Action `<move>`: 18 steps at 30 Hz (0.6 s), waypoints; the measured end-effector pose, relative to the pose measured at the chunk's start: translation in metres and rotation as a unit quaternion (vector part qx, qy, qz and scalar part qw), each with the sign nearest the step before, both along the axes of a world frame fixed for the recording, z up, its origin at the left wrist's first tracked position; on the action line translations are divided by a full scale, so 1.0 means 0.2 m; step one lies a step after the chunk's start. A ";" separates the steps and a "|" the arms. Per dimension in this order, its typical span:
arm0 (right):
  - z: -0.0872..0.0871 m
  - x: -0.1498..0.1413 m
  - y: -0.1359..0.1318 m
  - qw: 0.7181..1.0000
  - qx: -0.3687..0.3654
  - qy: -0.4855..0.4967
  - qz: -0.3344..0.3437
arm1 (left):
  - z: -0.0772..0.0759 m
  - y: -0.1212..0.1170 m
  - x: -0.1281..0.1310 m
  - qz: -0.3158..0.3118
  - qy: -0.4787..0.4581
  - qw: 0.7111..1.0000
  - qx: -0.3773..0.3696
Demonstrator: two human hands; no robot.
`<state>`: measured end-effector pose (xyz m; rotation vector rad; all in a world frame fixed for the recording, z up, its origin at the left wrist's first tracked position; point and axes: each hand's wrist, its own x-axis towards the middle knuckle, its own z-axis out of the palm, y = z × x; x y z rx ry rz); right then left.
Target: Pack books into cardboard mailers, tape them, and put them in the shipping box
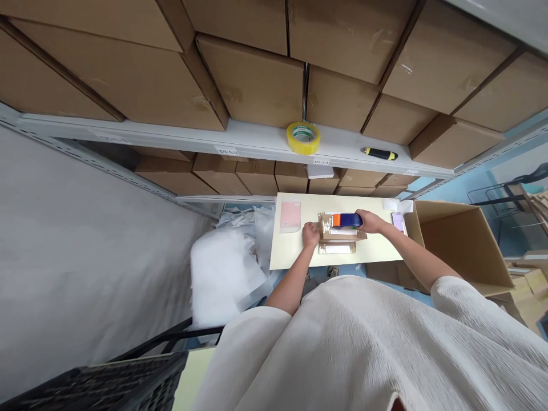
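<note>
My right hand (370, 221) is wrapped round a blue and orange tape dispenser (347, 220), which lies over the top of a small cardboard box (342, 236). At the box's left end is my left hand (311, 234), its fingers bent in against the cardboard; the fingertips are hard to make out. Shiny tape shows on the box's left side. Just in front lies a flat taped parcel with a white label (337, 249). All of this rests on a pale yellow tabletop (291, 254).
A pink packet (290, 216) lies at the table's left, a phone (398, 221) at its right. An open carton (466, 245) stands right of the table, white wrapping (222, 268) on the left. The shelf above bears boxes, a yellow tape roll (303, 138) and a box cutter (380, 153).
</note>
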<state>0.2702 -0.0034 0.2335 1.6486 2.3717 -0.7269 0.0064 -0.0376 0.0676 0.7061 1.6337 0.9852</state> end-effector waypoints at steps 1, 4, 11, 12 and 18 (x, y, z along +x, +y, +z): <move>0.00 0.00 0.00 1.000 0.000 0.001 0.000 | 0.01 -0.01 0.00 -0.002 -0.004 1.000 0.025; 0.00 0.00 0.00 1.000 0.003 0.001 0.000 | 0.04 -0.05 0.00 -0.037 -0.051 0.993 0.096; -0.02 0.02 -0.01 1.000 0.004 0.007 0.002 | 0.10 -0.02 -0.04 -0.171 0.020 0.975 0.140; -0.02 0.02 -0.01 1.000 0.008 0.012 0.004 | 0.12 0.00 -0.04 -0.208 0.043 0.961 0.176; -0.01 0.04 -0.01 1.000 0.002 0.003 0.020 | 0.13 0.11 -0.01 -0.399 0.136 0.887 0.191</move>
